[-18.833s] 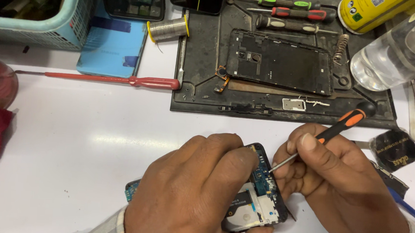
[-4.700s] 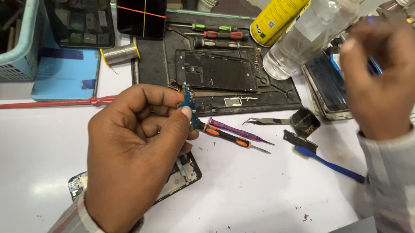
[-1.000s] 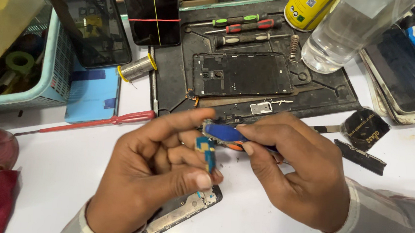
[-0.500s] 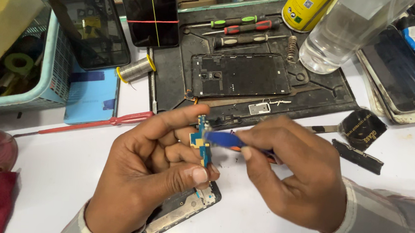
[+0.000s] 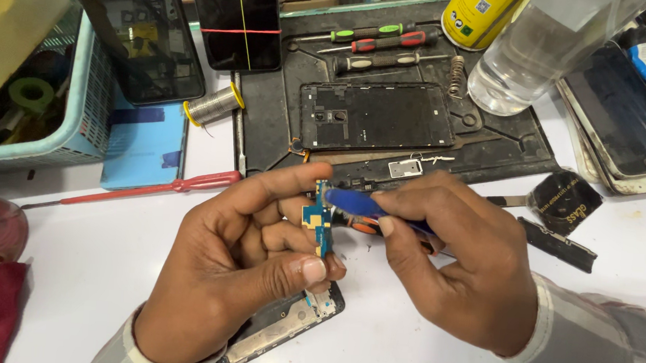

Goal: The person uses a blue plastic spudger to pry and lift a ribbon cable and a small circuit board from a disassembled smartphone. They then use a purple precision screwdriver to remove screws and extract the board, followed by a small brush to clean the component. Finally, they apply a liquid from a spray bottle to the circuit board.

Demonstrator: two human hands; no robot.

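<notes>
Between your 2 hands, the small blue circuit board (image 5: pixel 318 223) stands upright, pinched by your left hand (image 5: pixel 237 266). Your right hand (image 5: pixel 461 267) grips a blue pry tool (image 5: pixel 355 203), tip touching the board's top. Keep the pinch firm and lever gently. Gold contacts show; beneath your left hand lies the opened phone frame (image 5: pixel 282 326).

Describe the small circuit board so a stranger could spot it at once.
Start at the dark work mat at the top of the white table, then drop to the two hands just below it. The left hand pinches the small circuit board upright while the right hand presses a blue pry tool against it. It alone is blue with gold patches.
</notes>
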